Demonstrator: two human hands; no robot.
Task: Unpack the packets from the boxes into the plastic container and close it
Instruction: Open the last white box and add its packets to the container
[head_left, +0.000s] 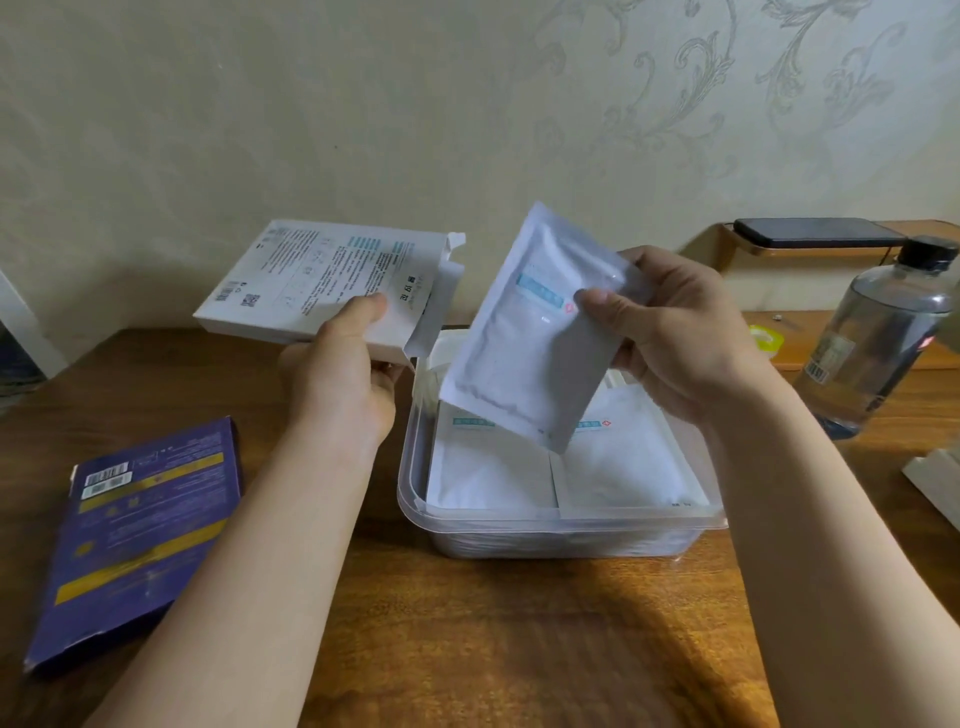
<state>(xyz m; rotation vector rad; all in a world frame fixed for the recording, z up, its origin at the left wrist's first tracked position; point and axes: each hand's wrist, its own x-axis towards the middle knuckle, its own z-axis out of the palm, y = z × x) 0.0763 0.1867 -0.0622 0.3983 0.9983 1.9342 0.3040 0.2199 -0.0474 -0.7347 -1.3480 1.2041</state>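
1. Above the far half of the plastic container (566, 522), clear of its rim: one white packet (535, 332), held in the air. Its long axis is steep and its lowest corner points down into the container.
2. Right hand (675, 332): pinches the packet's right edge, thumb on the printed face and fingers behind. I have this hand straight over the container.
3. Left hand (337, 374): grips the white box (311, 280) near its open end, thumb on top. The box is lifted off the desk (467, 623), just left of the container's far-left corner, with its flaps gaping towards the packet.
4. Container, near the desk's middle: open, no lid that I can pick out. Inside, a left packet (488, 478) and a right packet (623, 467) lie flat, side by side.
5. Purple box (140, 530): flat near the desk's left edge, well apart from both hands, untouched.
6. Judgement: the drop is straight down and belongs to my right hand. The packet needs tipping flat to sit like the two below.
7. Desk's right side: a clear bottle (878, 332).
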